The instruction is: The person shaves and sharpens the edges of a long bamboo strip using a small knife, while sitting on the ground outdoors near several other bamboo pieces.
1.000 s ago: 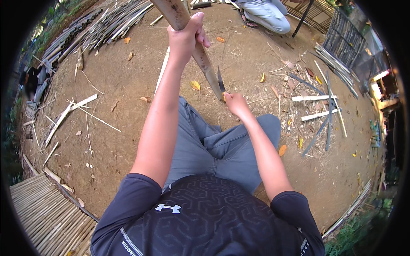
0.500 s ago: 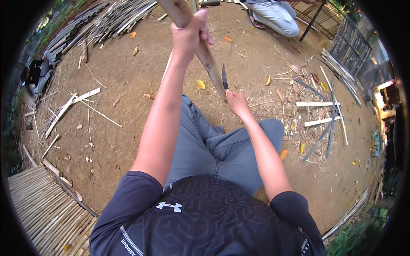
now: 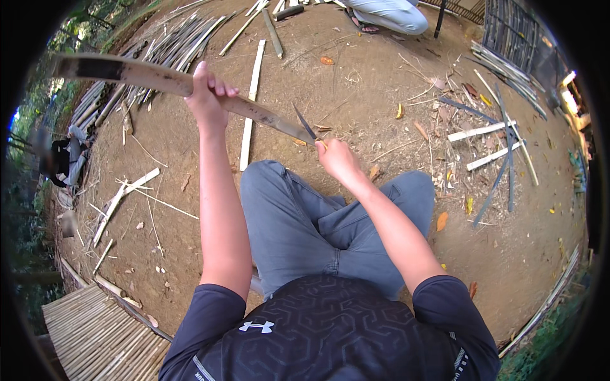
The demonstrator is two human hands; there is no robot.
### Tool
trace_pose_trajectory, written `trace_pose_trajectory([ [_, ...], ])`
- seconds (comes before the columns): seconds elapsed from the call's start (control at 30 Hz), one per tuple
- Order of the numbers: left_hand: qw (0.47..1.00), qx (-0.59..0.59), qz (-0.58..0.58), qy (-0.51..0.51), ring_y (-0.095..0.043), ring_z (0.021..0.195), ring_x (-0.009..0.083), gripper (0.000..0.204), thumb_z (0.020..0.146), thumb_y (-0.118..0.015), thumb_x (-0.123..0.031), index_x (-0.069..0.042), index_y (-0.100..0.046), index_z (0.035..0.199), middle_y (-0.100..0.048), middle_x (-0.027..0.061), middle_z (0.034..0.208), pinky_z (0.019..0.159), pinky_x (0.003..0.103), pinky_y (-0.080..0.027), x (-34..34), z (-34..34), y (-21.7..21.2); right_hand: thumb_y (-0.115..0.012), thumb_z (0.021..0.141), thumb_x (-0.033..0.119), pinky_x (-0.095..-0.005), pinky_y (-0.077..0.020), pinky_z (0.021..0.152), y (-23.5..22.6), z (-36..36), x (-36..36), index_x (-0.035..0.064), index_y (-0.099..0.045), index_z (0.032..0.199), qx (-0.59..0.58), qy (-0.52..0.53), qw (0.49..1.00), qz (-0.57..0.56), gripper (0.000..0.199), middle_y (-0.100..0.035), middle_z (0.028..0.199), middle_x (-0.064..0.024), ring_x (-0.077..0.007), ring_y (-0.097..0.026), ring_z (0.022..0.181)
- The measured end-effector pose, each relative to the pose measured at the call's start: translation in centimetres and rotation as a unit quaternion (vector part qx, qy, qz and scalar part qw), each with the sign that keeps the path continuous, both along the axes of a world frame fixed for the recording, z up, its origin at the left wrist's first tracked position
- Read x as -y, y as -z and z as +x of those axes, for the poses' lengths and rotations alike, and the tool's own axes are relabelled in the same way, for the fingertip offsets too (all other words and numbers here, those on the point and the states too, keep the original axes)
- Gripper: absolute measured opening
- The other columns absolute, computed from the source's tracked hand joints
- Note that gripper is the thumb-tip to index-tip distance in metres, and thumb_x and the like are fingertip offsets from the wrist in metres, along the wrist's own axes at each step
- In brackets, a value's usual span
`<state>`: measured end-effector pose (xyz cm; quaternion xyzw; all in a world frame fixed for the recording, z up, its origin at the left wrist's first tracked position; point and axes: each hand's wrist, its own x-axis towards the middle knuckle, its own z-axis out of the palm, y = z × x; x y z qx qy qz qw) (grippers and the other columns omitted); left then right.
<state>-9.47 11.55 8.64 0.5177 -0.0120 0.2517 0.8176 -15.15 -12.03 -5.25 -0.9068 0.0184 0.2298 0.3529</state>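
My left hand [image 3: 210, 101] is closed around the middle of a long brown piece of bamboo [image 3: 149, 77]. The piece stretches from the far left, where it has a dark patch, to a narrower end in front of my knees. At that end my right hand [image 3: 340, 159] grips a knife [image 3: 304, 122]. Its slim dark blade points up and to the left, beside the bamboo's end. The knife's handle is mostly hidden in my fingers, and whether they also touch the bamboo I cannot tell.
A pale strip [image 3: 253, 105] lies on the dirt ahead. Crossed pale and dark strips [image 3: 499, 152] are at right, split sticks [image 3: 117, 206] at left. Bamboo is heaped far left [image 3: 184, 47]. One person [image 3: 387, 16] crouches ahead; another [image 3: 67, 155] sits far left. A slatted bamboo platform [image 3: 105, 333] stands near left.
The bamboo has swung from pointing ahead to pointing left. My left hand has moved left and nearer with it; my right hand has shifted slightly left with the knife.
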Motion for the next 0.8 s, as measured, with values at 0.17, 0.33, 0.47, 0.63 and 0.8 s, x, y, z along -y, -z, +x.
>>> trace_pose_trajectory([
  [0.17,1.000,-0.008,0.005,-0.025,-0.045,0.045,0.0164,0.037,0.098,-0.058,-0.030,-0.014,-0.040,0.069,-0.039,0.0006,0.052,0.052,0.035,-0.047,-1.3,0.8,1.4,-0.053,0.101,0.032,-0.0456,-0.0562,0.072,8.5,1.5,4.2,0.0012,-0.070,0.108,0.007,0.048,0.996,-0.080,0.036,-0.072,0.091,-0.0178,-0.0325,-0.072,0.084],
  [0.33,0.999,-0.006,-0.005,-0.050,-0.044,0.042,0.0179,0.038,0.098,-0.058,-0.030,-0.013,-0.040,0.069,-0.039,0.0016,0.051,0.048,0.037,-0.047,-0.9,-0.3,1.0,-0.051,0.101,0.033,-0.0452,-0.0560,0.070,7.5,0.3,2.7,0.0030,-0.071,0.105,0.047,0.022,0.998,-0.036,0.036,-0.072,0.093,-0.0165,-0.0314,-0.072,0.082],
  [0.47,0.999,-0.015,-0.003,-0.035,-0.045,0.042,0.0181,0.039,0.098,-0.058,-0.031,-0.013,-0.041,0.068,-0.039,0.0015,0.051,0.049,0.036,-0.047,0.5,1.0,0.5,-0.047,0.104,0.033,-0.0364,-0.0513,0.055,12.5,2.5,6.2,0.0076,-0.072,0.102,-0.016,0.041,0.997,-0.060,0.036,-0.069,0.079,-0.0100,-0.0201,-0.064,0.062],
  [0.63,1.000,-0.007,0.023,-0.015,-0.044,0.045,0.0155,0.040,0.097,-0.060,-0.033,-0.015,-0.039,0.068,-0.038,-0.0002,0.052,0.051,0.033,-0.045,1.2,0.9,-0.1,-0.049,0.102,0.035,-0.0390,-0.0542,0.062,7.9,1.3,4.1,0.0017,-0.070,0.107,0.036,0.020,0.998,0.036,0.039,-0.071,0.087,-0.0142,-0.0247,-0.069,0.073],
  [0.8,0.999,-0.003,0.037,0.014,-0.044,0.044,0.0148,0.040,0.097,-0.060,-0.033,-0.015,-0.039,0.068,-0.038,-0.0006,0.052,0.049,0.031,-0.045,4.3,2.0,-1.1,-0.051,0.101,0.038,-0.0439,-0.0521,0.067,15.1,3.0,8.3,0.0011,-0.070,0.098,0.000,0.093,0.994,-0.050,0.042,-0.071,0.082,-0.0139,-0.0295,-0.068,0.073],
])
